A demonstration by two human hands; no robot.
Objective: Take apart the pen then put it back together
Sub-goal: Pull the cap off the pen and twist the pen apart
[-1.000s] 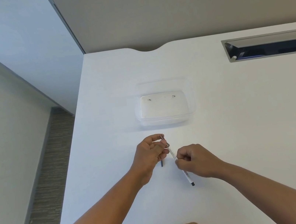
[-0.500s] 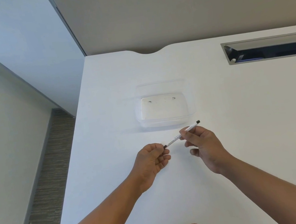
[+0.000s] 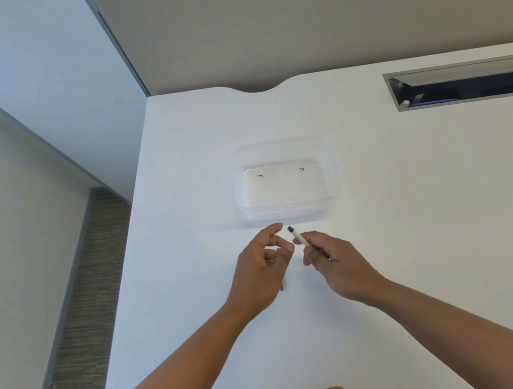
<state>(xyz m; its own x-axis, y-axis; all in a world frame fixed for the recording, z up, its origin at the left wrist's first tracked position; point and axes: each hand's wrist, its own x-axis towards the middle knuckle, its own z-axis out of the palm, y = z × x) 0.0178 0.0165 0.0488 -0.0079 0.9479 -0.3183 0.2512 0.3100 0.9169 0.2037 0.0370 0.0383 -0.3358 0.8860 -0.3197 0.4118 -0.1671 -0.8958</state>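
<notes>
Overhead, right hand (image 3: pixel 339 257) pinching slim white pen barrel with black tip (image 3: pixel 298 236) above white tabletop (image 3: pixel 423 235), left hand (image 3: pixel 260 271) hovering just beside, fingers (image 3: pixel 272 230) loosely spread and holding nothing, small dark pen piece (image 3: pixel 282 286) lying underneath, clear plastic rectangular container (image 3: pixel 285 186) nearby.

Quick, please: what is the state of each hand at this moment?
Left hand: fingers loosely curled, holding nothing that can be seen.
Right hand: closed on the pen.

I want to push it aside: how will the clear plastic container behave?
The clear plastic container looks thin-walled and holds nothing visible, so it is probably light. On the smooth white desk it would likely slide easily. Its low, wide shape makes tipping unlikely.
</notes>
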